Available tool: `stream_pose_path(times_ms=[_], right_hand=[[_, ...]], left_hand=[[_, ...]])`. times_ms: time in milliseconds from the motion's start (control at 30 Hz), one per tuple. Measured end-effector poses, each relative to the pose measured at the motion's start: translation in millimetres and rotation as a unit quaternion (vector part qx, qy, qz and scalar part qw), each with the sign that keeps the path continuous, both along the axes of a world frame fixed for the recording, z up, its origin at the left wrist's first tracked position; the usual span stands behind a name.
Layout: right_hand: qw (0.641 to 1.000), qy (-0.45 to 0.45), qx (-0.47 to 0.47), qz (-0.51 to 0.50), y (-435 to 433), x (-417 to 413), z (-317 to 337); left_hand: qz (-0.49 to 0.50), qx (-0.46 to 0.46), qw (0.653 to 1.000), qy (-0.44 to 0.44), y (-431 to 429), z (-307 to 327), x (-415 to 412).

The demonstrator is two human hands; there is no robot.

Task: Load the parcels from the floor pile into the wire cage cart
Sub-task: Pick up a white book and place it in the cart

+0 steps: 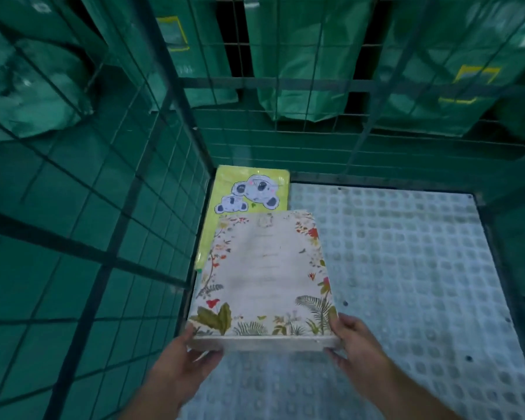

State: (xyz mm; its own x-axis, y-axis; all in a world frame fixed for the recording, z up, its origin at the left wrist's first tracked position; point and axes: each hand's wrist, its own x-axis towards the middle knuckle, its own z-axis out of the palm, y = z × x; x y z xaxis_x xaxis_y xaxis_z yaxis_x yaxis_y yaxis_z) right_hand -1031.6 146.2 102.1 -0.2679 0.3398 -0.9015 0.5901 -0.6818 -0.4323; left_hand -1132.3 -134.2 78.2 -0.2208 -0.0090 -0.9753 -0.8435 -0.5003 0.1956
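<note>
Head view, floral parcel (265,277) gripped between hands (181,366)

Left hand (181,365), right hand (356,341): hands bare; forearms (152,401) bare to frame edge.

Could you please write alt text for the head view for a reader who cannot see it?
The left hand and right hand hold a floral parcel by its near corners inside the wire cage cart, its far end over a yellow-green parcel with koalas. Green sacks show beyond it.
</note>
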Motion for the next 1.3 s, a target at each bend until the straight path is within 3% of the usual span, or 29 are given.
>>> stream_pose_path(times_ms=[200,367,533,667,833,1067,1133,1300], right_hand=[[0.998,0.042,0.044,0.034,-1.9,-102.7,-93.0],[0.991,0.025,0.108,0.072,-8.0,-159.9,-171.9],[0.987,0.097,0.054,0.119,-30.7,-203.7,-220.2],[0.977,0.064,0.08,0.189,-45.4,-216.2,-214.8],[0.979,-0.013,0.016,0.205,-77.5,-135.1,-188.7],[0.961,-0.152,-0.093,0.21,-113.5,46.9,-111.4],[0.961,-0.167,-0.095,0.198,-114.2,85.4,-78.1],[0.978,-0.175,-0.072,0.087,-112.0,162.3,11.0]], left_hand=[[-0.014,-0.027,0.997,0.077,6.1,-83.3,-100.7],[-0.02,-0.103,0.991,0.08,21.7,-139.3,-154.4],[-0.041,0.015,0.99,0.133,47.0,-155.2,-160.6],[-0.105,0.033,0.987,0.115,41.5,-155.3,-156.1],[-0.188,-0.038,0.981,0.014,15.1,-135.6,-73.3],[-0.364,-0.079,0.919,-0.127,-9.8,-55.2,72.0],[-0.432,-0.066,0.889,-0.136,-8.7,-20.8,98.3],[-0.62,-0.08,0.777,-0.073,6.7,53.1,127.8]])
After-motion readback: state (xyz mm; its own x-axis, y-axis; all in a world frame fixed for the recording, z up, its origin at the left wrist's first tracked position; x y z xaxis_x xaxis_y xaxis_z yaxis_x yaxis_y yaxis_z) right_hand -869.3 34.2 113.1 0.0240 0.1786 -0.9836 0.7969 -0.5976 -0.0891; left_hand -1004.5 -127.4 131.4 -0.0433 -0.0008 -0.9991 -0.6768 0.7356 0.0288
